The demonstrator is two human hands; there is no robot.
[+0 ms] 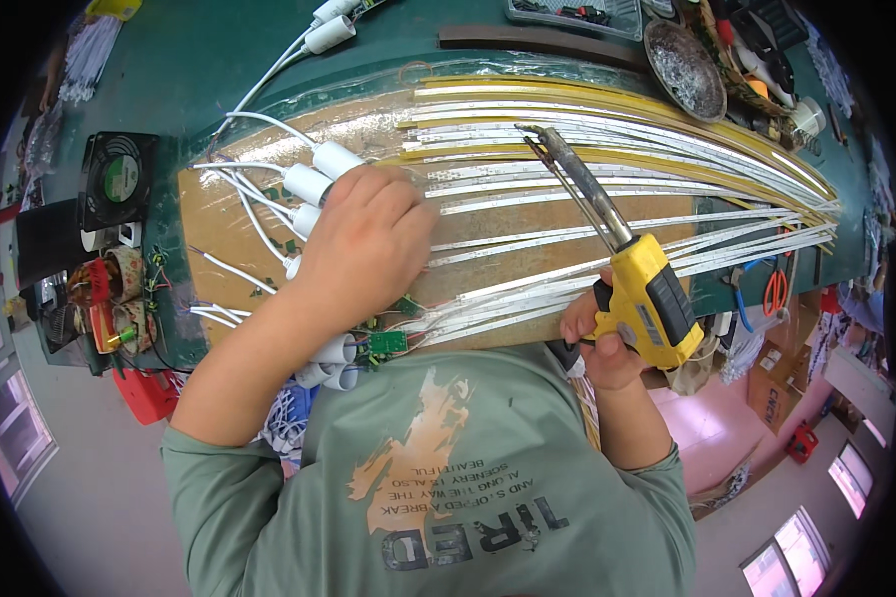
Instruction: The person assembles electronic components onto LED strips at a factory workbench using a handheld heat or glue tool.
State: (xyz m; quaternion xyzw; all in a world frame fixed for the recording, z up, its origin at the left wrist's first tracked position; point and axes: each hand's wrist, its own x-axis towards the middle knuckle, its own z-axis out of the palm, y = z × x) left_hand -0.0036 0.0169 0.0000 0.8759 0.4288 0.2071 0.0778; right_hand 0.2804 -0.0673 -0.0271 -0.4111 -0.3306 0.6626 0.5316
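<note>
My left hand (373, 234) is closed, its back toward me, above a row of white plastic cylinders (307, 184) with white cables. The hand hides what its curled fingers hold. A yellow and black soldering gun (652, 303) is in my right hand (607, 343), its long metal tip pointing away over the strips. Many thin white and yellow LED strips (528, 184) fan out to the right across a brown board (607, 214). Near my body, a small green circuit board (388, 343) with fine wires lies at the strips' near ends.
A black fan (117, 181) stands at the left of the green table (209, 60). A blackened round metal dish (685, 70) and a dark bar (543, 45) lie at the far side. Orange-handled scissors (777, 291) and blue-handled pliers (740, 298) are by the right edge.
</note>
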